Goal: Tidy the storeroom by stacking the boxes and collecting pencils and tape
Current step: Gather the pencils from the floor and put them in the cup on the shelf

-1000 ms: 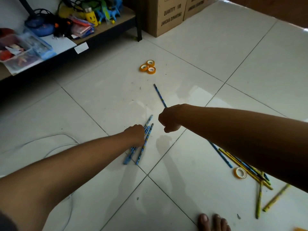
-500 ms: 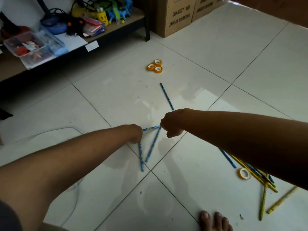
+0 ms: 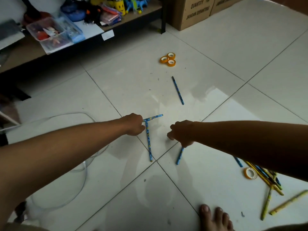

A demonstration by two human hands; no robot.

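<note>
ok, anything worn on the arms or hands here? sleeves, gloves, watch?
Nothing visible. Both forearms are bare all the way to the frame edge, with no sleeves in view. The left hand and right hand have no gloves, and no watch, band or ring shows.

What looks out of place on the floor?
Pencils and tape lie scattered on the tiles: a lone blue pencil, three tape rolls near the shelf, a yellow and blue pencil pile with another roll at the right. A white cable loops loose.
</note>
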